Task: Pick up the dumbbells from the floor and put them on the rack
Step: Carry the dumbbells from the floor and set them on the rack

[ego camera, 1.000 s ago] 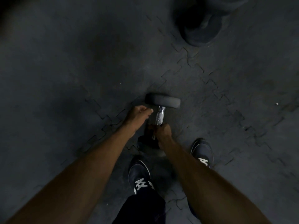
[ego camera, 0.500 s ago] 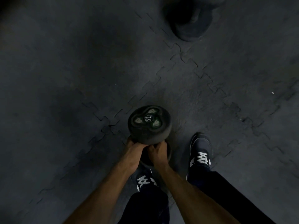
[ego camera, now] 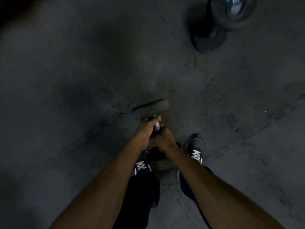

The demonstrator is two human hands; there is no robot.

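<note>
Both hands gripped one dumbbell above the floor.

The left hand (ego camera: 146,128) and right hand (ego camera: 165,139) had their fingers clenched around the chrome handle of a black rubber-headed dumbbell (ego camera: 152,107), held over the dark interlocking rubber floor (ego camera: 82,80) just ahead of the dark white-laced sneakers (ego camera: 195,150). A second, larger black dumbbell (ego camera: 209,38) stood well beyond the held one, to its right.
</note>
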